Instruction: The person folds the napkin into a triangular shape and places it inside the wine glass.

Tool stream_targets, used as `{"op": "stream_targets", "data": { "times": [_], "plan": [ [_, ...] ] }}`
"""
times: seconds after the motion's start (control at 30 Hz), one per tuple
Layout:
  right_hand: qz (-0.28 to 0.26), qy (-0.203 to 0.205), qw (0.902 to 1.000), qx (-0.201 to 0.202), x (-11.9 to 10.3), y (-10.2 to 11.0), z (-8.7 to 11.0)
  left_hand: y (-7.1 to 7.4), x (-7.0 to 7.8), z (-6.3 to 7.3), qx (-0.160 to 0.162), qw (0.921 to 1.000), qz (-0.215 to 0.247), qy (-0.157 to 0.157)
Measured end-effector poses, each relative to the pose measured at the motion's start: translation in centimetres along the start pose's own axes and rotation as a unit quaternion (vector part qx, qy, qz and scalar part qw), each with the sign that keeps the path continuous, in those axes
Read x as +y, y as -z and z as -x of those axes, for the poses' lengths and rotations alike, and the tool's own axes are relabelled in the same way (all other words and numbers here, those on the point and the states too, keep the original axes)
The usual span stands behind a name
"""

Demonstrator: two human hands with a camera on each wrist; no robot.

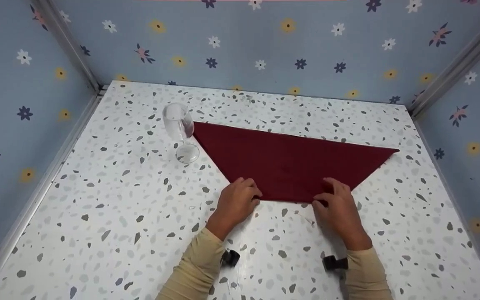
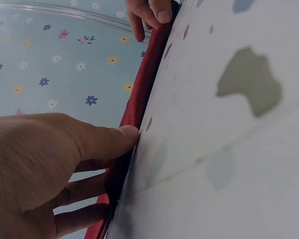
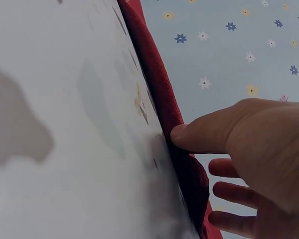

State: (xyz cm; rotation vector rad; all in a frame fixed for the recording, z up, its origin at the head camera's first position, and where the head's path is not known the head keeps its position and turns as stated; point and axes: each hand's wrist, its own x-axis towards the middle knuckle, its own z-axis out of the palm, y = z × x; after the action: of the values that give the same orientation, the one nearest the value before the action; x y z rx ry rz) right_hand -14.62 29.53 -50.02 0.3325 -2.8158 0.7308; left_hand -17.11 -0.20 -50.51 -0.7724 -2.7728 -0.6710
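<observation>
A dark red cloth napkin [image 1: 281, 162] lies folded as a trapezoid, its long edge away from me and its short edge near. My left hand [image 1: 236, 200] pinches the left end of the short edge. In the left wrist view that thumb presses the rolled-looking fold [image 2: 134, 107], with the fingers partly behind the cloth. At the other end of the short edge, my right hand [image 1: 340, 208] pinches the fold between thumb and forefinger. The right wrist view shows its thumb on the red edge [image 3: 162, 84] and the other fingers bent beyond it.
A clear stemmed glass [image 1: 178, 125] stands by the napkin's far left corner. The speckled white table [image 1: 111, 200] runs back to flowered blue panels [image 1: 240, 41] on three sides. Black wrist mounts [image 1: 231, 258] sit at both sleeves.
</observation>
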Motion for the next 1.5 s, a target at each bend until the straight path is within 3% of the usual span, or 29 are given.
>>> {"op": "stream_targets", "data": {
  "times": [0.23, 0.43, 0.83, 1.23, 1.5],
  "plan": [
    [0.006, 0.021, 0.9998, 0.001, 0.3, 0.0, 0.0, 0.1, 0.1, 0.0, 0.029, 0.9993, -0.017, 0.012],
    [-0.006, -0.002, 0.9997, -0.023, 0.7, 0.3, 0.1, 0.0, 0.0, -0.1, 0.036, 0.9983, -0.039, 0.024],
    [-0.009, -0.054, 0.9979, -0.034, 0.4, 0.6, 0.1, -0.1, -0.3, -0.1, 0.054, 0.9982, -0.014, 0.021],
    [0.022, -0.027, 0.9988, -0.034, 0.2, 0.6, 0.2, -0.3, -0.3, 0.2, 0.064, 0.9971, -0.036, 0.021],
    [0.039, -0.014, 0.9984, -0.039, 0.0, 1.0, 0.3, 0.1, -0.5, 0.1, 0.023, 0.9986, -0.034, 0.032]
  ]
}}
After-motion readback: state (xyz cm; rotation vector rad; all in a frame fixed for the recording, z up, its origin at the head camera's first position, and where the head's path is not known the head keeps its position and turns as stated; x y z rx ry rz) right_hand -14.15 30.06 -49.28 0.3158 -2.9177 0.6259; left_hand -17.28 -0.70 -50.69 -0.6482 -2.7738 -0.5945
